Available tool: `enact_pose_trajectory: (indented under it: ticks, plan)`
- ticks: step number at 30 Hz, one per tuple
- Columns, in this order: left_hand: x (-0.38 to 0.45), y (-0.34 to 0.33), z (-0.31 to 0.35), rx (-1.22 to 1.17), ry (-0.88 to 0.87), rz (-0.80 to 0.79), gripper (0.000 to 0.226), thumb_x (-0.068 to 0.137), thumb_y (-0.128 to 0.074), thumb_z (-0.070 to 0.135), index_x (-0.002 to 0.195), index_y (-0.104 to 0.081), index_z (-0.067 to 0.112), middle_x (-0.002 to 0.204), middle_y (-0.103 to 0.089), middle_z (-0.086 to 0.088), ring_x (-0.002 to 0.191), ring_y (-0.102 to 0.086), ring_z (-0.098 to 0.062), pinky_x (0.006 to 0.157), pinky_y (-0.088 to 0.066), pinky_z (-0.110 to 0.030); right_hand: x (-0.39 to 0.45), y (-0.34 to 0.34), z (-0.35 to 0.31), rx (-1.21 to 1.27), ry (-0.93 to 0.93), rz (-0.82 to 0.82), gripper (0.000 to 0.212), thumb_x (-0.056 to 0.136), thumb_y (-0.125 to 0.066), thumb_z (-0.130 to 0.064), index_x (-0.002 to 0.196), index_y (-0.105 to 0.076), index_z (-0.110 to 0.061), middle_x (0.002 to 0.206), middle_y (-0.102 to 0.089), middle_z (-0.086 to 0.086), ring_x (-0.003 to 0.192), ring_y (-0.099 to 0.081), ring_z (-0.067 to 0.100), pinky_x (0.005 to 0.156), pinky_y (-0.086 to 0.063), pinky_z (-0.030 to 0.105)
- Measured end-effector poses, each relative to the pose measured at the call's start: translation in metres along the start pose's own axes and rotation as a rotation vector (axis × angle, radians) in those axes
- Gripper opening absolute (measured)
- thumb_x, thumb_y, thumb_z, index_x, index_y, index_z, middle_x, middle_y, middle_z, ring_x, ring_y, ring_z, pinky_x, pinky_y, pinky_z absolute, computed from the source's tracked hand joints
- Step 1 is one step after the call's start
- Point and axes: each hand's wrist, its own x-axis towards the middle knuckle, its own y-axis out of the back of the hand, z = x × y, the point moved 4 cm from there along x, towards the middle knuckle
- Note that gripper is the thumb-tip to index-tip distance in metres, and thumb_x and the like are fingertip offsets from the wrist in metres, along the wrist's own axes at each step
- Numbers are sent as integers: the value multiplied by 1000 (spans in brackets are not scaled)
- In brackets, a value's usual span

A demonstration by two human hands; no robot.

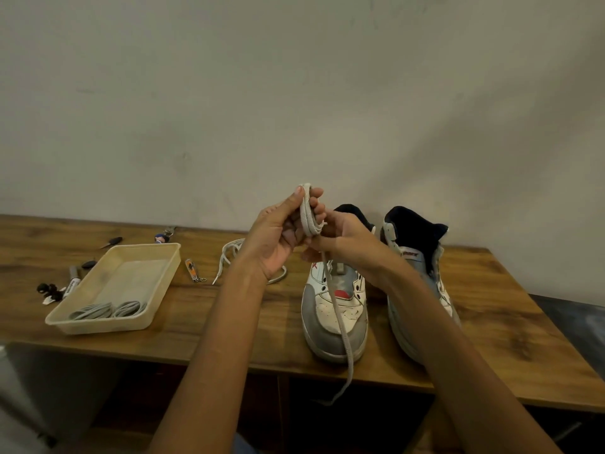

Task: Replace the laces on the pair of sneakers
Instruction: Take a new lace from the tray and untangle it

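Two white and grey sneakers stand side by side on the wooden table (248, 329), the left sneaker (334, 309) toe toward me and the right sneaker (415, 257) partly behind my right forearm. My left hand (278, 234) holds a white lace (309, 214) wound in loops around its fingers, above the left sneaker. My right hand (340, 237) pinches the same lace just below the coil. The lace's free tail hangs down over the left sneaker's toe and past the table's front edge. Another loose white lace (229, 253) lies on the table behind my left wrist.
A cream plastic tray (157, 257) on the left holds two coiled grey laces (108, 311). Around it lie a marker (72, 283), small black pieces (49, 290), a nail clipper (193, 270) and a keychain (163, 235). A plain wall stands right behind the table.
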Motion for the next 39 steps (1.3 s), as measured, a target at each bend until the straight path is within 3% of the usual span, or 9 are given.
enact_pose_trajectory:
  ticks: [3, 9, 17, 20, 22, 30, 32, 36, 39]
  plan:
    - [4, 8, -2, -43, -50, 127, 24, 94, -49, 19, 95, -64, 1, 72, -70, -3, 68, -68, -10, 66, -56, -18, -3, -6, 4, -186, -129, -88, 24, 100, -42, -7, 118, -54, 3, 81, -64, 7, 63, -61, 15, 61, -56, 22]
    - [6, 16, -11, 153, -173, 259, 19, 92, -55, 16, 92, -67, 2, 79, -72, -7, 78, -70, -17, 74, -57, -25, -13, -1, -4, -47, -239, -283, 23, 100, -38, -7, 105, -59, 3, 75, -66, 8, 68, -67, 18, 71, -58, 29]
    - [7, -1, -24, 609, -95, -64, 19, 79, -57, 31, 79, -74, 23, 71, -69, 6, 72, -62, -7, 77, -50, -34, -16, 32, -17, 459, -167, 12, 26, 100, -40, -14, 89, -60, -1, 61, -63, 4, 55, -64, 14, 58, -57, 28]
    - [5, -5, -29, 742, -36, -158, 26, 85, -57, 20, 91, -68, -2, 82, -71, -13, 81, -64, -13, 80, -52, -34, -16, 42, -16, 480, -170, 88, 25, 100, -42, -16, 89, -60, -2, 60, -63, 2, 53, -64, 12, 56, -57, 26]
    - [2, -7, -32, 741, 14, -198, 29, 87, -57, 12, 98, -63, -15, 95, -65, -32, 88, -63, -25, 88, -50, -44, -17, 49, -15, 460, -167, 133, 25, 100, -44, -17, 89, -61, -3, 60, -63, 0, 52, -63, 10, 55, -57, 25]
    - [-13, -18, -37, 651, 295, -420, 16, 87, -58, 10, 93, -72, 7, 98, -65, -23, 75, -67, -14, 72, -56, -25, -27, 84, -21, 631, -38, 337, 24, 100, -43, -18, 94, -61, -3, 64, -66, -1, 57, -64, 9, 59, -56, 23]
    - [-15, -20, -33, 560, 275, -460, 16, 87, -59, 13, 89, -74, 11, 87, -67, -14, 72, -65, -12, 69, -55, -24, -32, 100, -12, 520, -73, 493, 26, 99, -47, -26, 89, -61, -7, 65, -64, -1, 57, -62, 10, 61, -56, 25]
    - [-12, -18, -21, 319, 191, -420, 25, 75, -64, 24, 92, -74, 9, 71, -63, 1, 67, -60, -10, 66, -52, -22, -40, 122, -7, -612, -100, 908, 34, 91, -53, -47, 95, -64, -15, 90, -68, 0, 85, -64, 19, 80, -51, 35]
    - [-5, -12, -17, 234, 122, -285, 27, 75, -63, 23, 92, -73, 6, 70, -64, 0, 64, -62, -9, 63, -54, -20, -26, 98, -18, -420, 82, 533, 21, 91, -60, -25, 111, -60, -17, 98, -71, 0, 86, -67, 11, 83, -53, 28]
